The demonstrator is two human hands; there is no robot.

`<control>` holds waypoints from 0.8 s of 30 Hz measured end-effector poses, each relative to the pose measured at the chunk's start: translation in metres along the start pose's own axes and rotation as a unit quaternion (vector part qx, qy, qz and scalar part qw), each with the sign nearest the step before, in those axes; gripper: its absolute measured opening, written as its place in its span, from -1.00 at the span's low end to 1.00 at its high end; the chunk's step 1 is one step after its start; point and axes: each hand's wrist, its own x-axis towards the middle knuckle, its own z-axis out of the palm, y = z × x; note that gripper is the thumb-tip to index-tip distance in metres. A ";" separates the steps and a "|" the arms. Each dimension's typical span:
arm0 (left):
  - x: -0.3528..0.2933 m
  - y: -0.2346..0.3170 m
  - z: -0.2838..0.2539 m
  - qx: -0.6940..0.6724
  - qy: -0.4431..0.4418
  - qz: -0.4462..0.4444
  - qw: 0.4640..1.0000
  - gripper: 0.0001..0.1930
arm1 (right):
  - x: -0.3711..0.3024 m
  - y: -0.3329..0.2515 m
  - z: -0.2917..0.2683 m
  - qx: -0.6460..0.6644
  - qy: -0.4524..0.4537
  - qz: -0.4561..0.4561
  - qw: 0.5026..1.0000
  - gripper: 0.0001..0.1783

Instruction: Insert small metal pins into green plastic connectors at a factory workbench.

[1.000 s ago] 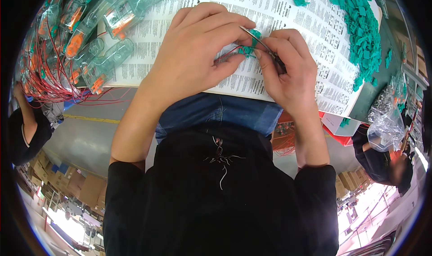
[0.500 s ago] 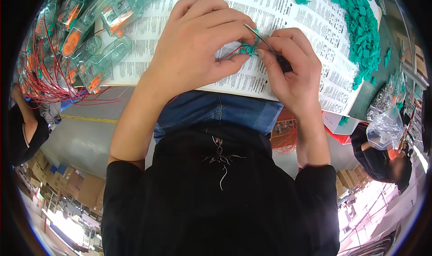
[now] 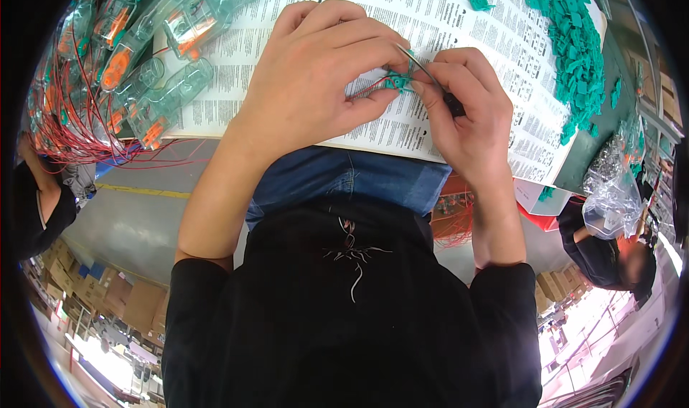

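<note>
My left hand [image 3: 319, 74] pinches a small green plastic part [image 3: 396, 81] between thumb and fingers, above the printed sheet. Thin red wires [image 3: 369, 88] run from this part back under my left palm. Closed beside it, my right hand [image 3: 470, 99] holds a slim, pointed metal tool [image 3: 423, 67] with a black handle [image 3: 453, 105]. The tool's shaft slants up and left past the green part, with its tip close to my left fingers. My right thumb and fingertip meet at the part's right side. The fingers hide much of the part.
Clear green-tinted housings with orange pieces [image 3: 154, 110] crowd the left, with red wires [image 3: 72, 132] hanging off the edge. A heap of green plastic pieces [image 3: 574, 56] lies on the printed sheet [image 3: 215, 114] at right. A clear plastic bag [image 3: 613, 193] is beyond. Other people sit at both sides.
Both hands stay almost in place around the green part. The tool and the part have shifted very slightly; the grips are the same.
</note>
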 end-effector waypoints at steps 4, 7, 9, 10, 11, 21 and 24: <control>-0.001 -0.001 0.001 0.000 0.004 0.004 1.000 -0.78 | 0.001 0.000 0.001 0.006 -0.007 0.003 1.000 -0.85; -0.001 -0.002 0.002 0.001 0.006 0.007 1.000 -0.78 | 0.001 0.000 0.001 0.008 -0.011 0.005 1.000 -0.86; -0.002 -0.002 0.002 0.000 0.008 0.007 1.000 -0.78 | 0.002 0.000 -0.001 -0.001 -0.020 0.005 1.000 -0.87; -0.002 -0.002 0.002 0.000 0.008 0.008 1.000 -0.77 | 0.002 0.000 -0.001 -0.005 -0.025 0.005 1.000 -0.87; -0.001 -0.002 0.002 -0.001 0.009 0.008 1.000 -0.77 | 0.001 0.000 -0.001 -0.005 -0.025 0.005 1.000 -0.87; -0.001 -0.001 0.000 -0.008 0.006 0.001 1.000 -0.76 | 0.002 0.002 0.000 0.043 -0.020 0.034 0.998 -0.88; -0.001 -0.001 0.001 -0.010 0.010 0.005 1.000 -0.75 | 0.002 0.001 0.002 0.043 -0.011 0.030 0.999 -0.89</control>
